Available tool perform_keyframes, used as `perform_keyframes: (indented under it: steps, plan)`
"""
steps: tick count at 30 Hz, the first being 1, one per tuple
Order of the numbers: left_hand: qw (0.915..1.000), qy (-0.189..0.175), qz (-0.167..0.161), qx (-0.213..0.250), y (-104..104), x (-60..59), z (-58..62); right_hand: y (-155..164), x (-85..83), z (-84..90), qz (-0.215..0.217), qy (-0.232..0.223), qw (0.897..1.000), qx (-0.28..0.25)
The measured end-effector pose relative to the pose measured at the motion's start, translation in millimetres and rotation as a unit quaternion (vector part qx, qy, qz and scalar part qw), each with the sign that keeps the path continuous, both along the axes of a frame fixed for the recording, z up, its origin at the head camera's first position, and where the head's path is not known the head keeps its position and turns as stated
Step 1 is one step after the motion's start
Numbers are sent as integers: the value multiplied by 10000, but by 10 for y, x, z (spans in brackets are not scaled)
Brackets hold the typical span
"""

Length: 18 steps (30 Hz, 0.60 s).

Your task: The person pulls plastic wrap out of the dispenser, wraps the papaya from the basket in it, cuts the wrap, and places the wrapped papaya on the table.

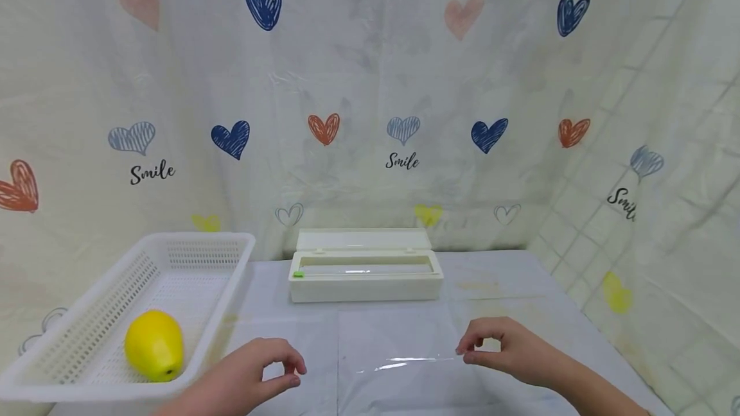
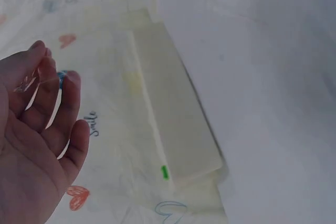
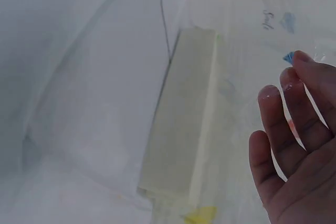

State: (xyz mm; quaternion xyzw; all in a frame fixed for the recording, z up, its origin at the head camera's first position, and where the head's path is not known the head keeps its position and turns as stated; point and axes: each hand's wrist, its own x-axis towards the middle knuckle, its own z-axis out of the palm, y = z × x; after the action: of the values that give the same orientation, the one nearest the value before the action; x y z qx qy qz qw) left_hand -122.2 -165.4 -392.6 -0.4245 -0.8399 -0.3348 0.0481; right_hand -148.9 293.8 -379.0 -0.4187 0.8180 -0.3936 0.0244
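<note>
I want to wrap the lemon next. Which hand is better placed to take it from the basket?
The left hand, probably. It is on the same side as the basket, where the lemon lies, close to it. The right hand is far across the table and pinches the plastic film.

A white perforated plastic basket [image 1: 191,255] sits at the left side of the table [image 1: 520,275], which is covered with a pale cloth. A yellow lemon [image 1: 153,345] lies inside the basket, near its front. Behind the table hangs a translucent curtain [image 1: 370,82] printed with blue, orange, pink and yellow hearts and the word "Smile". It wraps around the right side too.
</note>
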Motion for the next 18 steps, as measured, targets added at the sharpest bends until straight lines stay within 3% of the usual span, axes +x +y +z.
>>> perform_keyframes:
  steps: [4, 7, 10, 14, 18]
  plan:
    - [9987, -278, 161, -386, -4, -8, -157, -33, 3, -155, 202, -302, 9992, 143]
    - [9974, -283, 235, -625, 9, -38, -288, -50, -2, -257, 139, -344, 9989, 290]
    - [9957, 201, 69, -905, 22, -90, -426, -66, -16, -356, 78, -214, 9988, 438]
    - [9854, 1307, -237, -1061, 50, -147, -607, -79, -29, -487, 263, -16, 9974, 676]
    - [9777, 1692, -257, -1216, 78, -158, -714, -109, -45, -586, 330, 264, 9918, 1209]
